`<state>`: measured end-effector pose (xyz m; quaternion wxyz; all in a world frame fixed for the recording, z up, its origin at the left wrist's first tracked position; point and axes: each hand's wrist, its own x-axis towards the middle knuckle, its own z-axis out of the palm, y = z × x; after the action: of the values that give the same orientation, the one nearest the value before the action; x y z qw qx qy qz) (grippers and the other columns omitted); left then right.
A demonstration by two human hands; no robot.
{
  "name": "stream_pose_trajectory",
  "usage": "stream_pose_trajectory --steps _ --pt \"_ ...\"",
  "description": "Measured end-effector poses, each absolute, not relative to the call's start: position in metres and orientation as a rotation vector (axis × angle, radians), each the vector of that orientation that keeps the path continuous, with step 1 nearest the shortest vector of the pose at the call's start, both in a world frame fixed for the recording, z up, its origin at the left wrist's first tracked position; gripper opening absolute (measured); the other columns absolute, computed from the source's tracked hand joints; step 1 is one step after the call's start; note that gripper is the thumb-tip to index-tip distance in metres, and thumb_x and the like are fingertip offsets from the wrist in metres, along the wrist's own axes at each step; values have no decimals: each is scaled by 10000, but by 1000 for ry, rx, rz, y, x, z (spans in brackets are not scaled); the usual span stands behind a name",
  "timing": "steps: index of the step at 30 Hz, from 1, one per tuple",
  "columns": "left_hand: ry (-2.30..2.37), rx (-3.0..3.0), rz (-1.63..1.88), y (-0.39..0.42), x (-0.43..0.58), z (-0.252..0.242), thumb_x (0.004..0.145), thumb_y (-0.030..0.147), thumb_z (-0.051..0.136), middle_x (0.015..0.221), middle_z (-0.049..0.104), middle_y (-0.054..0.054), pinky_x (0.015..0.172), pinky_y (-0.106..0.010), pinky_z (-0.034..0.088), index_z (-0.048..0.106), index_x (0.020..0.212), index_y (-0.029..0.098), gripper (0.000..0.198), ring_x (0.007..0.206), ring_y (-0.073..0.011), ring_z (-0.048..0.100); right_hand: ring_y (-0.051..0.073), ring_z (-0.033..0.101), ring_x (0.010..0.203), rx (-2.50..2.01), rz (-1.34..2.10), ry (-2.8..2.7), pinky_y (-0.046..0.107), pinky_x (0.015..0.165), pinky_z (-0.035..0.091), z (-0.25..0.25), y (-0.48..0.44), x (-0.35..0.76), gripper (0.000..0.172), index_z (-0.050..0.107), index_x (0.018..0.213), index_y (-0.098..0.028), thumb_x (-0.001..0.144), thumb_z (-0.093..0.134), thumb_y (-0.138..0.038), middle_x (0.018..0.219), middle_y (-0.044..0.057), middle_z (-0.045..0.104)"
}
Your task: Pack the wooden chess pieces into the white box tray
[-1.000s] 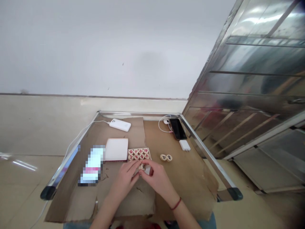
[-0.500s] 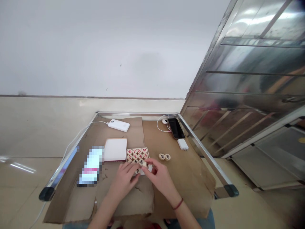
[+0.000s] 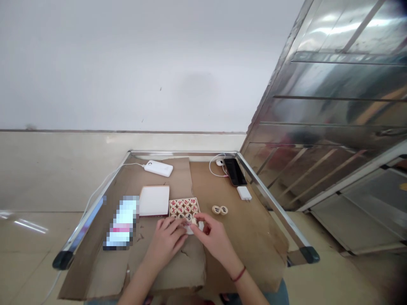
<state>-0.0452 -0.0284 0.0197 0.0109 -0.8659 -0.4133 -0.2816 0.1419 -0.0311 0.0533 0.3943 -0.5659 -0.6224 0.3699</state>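
A small box (image 3: 183,207) filled with round wooden chess pieces marked in red and black sits mid-table. My right hand (image 3: 213,237) pinches one round piece at the box's near right corner. My left hand (image 3: 167,240) rests against the box's near edge, fingers curled, touching it. Two loose chess pieces (image 3: 220,209) lie just right of the box. The box's white lid (image 3: 154,200) lies flat to its left.
Brown cardboard (image 3: 254,228) covers a metal-rimmed table. At the back sit a white power bank (image 3: 158,168) with cable, a black phone (image 3: 235,171) and a white charger (image 3: 244,193). A blurred flat object (image 3: 122,222) lies left. A steel cabinet (image 3: 337,127) stands right.
My right hand has moved a piece from in front of me up to the box's near right corner. The view shifted slightly; my left hand stayed by the box.
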Motion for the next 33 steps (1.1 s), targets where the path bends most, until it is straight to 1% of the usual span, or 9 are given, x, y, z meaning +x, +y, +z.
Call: stream_pose_trajectory --steps 7,16,19,21,24,26,28,30,33 --pt "-1305 -2679 -879 -30 -45 21 912 247 507 1016 686 -16 781 -355 351 662 944 245 158 959 -197 537 89 457 517 -1430 981 -1592 208 518 387 51 -33 142 232 648 929 -179 773 579 -335 811 15 672" --pt "-1412 -2567 -880 -31 -43 24 893 237 508 945 677 -31 782 -348 345 671 927 244 167 900 -192 545 90 473 523 -1425 1004 -1585 206 524 393 47 -36 142 230 655 937 -175 770 582 -315 801 11 675" --pt "-1437 -2571 -869 -31 -42 25 897 223 491 935 683 -29 798 -361 350 665 920 243 177 903 -197 543 94 495 539 -1409 997 -1611 211 540 415 46 -37 141 217 657 953 -183 783 575 -291 828 9 681" --pt "-1431 -2583 -885 -31 -41 26 899 215 486 930 696 -23 807 -376 352 661 922 243 178 911 -206 543 107 533 587 -1401 971 -1647 218 576 440 45 -38 140 204 655 961 -193 786 576 -261 867 11 681" --pt "-1408 -2599 -902 -30 -41 26 893 209 487 924 701 -28 807 -384 365 667 893 239 182 915 -212 549 146 601 748 -1387 920 -1720 236 663 476 43 -38 140 201 654 971 -207 782 587 -222 960 29 672" --pt "-1399 -2614 -909 -30 -42 26 889 208 485 942 690 -40 803 -375 384 672 873 233 190 929 -212 554 171 617 866 -1387 879 -1765 253 739 486 42 -39 139 214 652 988 -216 783 589 -199 1003 38 662" --pt "-1402 -2624 -917 -30 -44 25 884 200 484 988 673 -49 804 -365 407 673 918 235 195 953 -211 557 186 618 938 -1416 822 -1807 274 810 481 43 -38 137 239 643 1015 -222 787 587 -175 1029 43 658" --pt "-1424 -2611 -942 -32 -48 23 873 188 487 1034 654 -61 811 -363 433 659 983 235 209 975 -215 559 195 625 950 -1468 761 -1854 291 839 476 45 -38 134 254 629 1042 -228 798 586 -170 1045 44 657" --pt "-1463 -2572 -995 -33 -55 17 852 191 511 1070 631 -81 831 -375 471 632 1028 224 216 986 -225 567 197 641 913 -1509 691 -1944 289 796 486 47 -37 128 227 627 1042 -243 828 575 -190 1053 34 658"
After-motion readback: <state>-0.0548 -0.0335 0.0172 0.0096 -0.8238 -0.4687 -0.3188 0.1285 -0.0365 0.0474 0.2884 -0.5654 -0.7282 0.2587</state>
